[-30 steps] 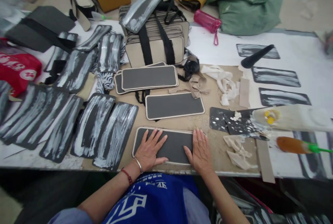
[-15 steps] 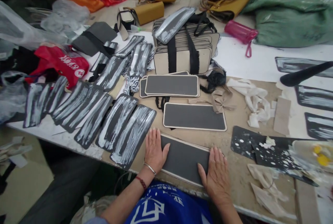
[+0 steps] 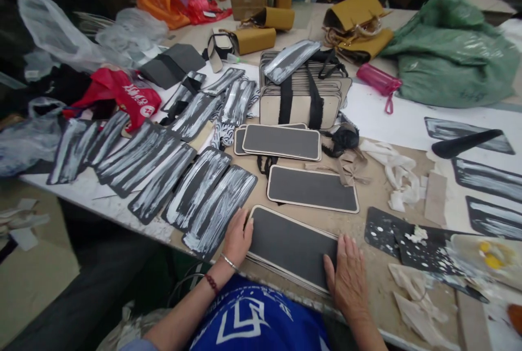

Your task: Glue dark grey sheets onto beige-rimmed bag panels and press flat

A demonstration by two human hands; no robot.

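A dark grey panel with a pale border (image 3: 291, 248) lies at the table's front edge, on top of other thin panels. At its left end rests my left hand (image 3: 237, 239), fingers along the edge. My right hand (image 3: 348, 275) lies on its right end, fingers flat and thumb apart. Behind it is a second grey panel (image 3: 312, 189), and further back a third (image 3: 281, 142) overlaps another. Panels streaked with white (image 3: 222, 210) spread out to the left of my left hand.
A strapped stack of panels (image 3: 299, 106) stands behind. Scraps of cloth (image 3: 408, 174), a spattered black sheet (image 3: 383, 231) and a tray with yellow bits (image 3: 489, 256) lie right. Green sack (image 3: 452, 63) and mustard bags (image 3: 354, 11) are at the back; a person's hands show beyond.
The view has tilted up and shifted. My left hand has moved from on top of the front panel to its left edge. My right hand stays on the right end.
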